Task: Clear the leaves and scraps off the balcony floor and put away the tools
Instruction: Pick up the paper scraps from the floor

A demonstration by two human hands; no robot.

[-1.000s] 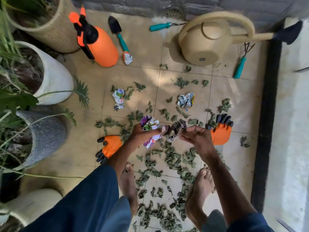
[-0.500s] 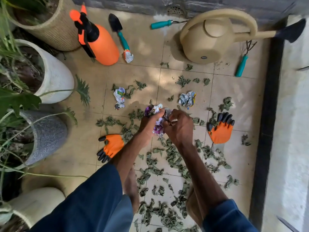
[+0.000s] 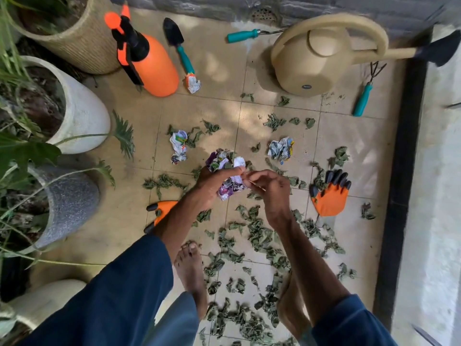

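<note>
Dried leaves (image 3: 257, 236) litter the tiles in front of the watering can (image 3: 311, 63), thickest around 2 bare feet. Nearer than the can, the left hand (image 3: 214, 181) grips a wad of crumpled paper (image 3: 225, 162). The right hand (image 3: 270, 186) has curled fingers at the wad's edge; whether they pinch it I cannot tell. An orange glove (image 3: 330, 198) lies flat before the can's spout side. 2 paper scraps (image 3: 280, 149) lie closer to the can. A hand cultivator (image 3: 364, 96) lies just right of the can, and a trowel (image 3: 178, 43) and an orange sprayer (image 3: 149, 61) are left of it.

Sprayer (image 3: 152, 63) left of trowel (image 3: 179, 46), watering can (image 3: 311, 68) right
</note>
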